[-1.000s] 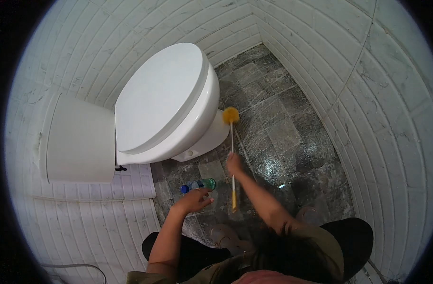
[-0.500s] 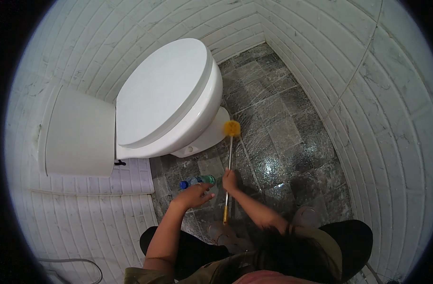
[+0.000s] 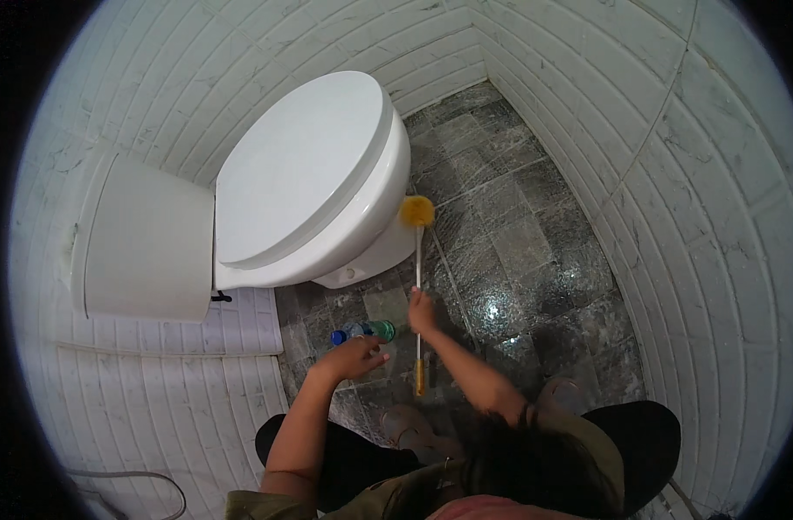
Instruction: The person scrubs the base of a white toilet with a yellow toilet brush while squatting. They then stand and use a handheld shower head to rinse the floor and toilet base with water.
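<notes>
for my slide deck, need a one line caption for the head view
Right hand holds yellow-headed brush against closed white toilet; left hand hovers by plastic bottle.

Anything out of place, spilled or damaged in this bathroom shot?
One thing: a clear plastic bottle with a blue cap lies on its side on the dark stone-tile floor, by the left hand. No spill visible. The tiles look wet and glossy near the yellow-headed toilet brush.
</notes>
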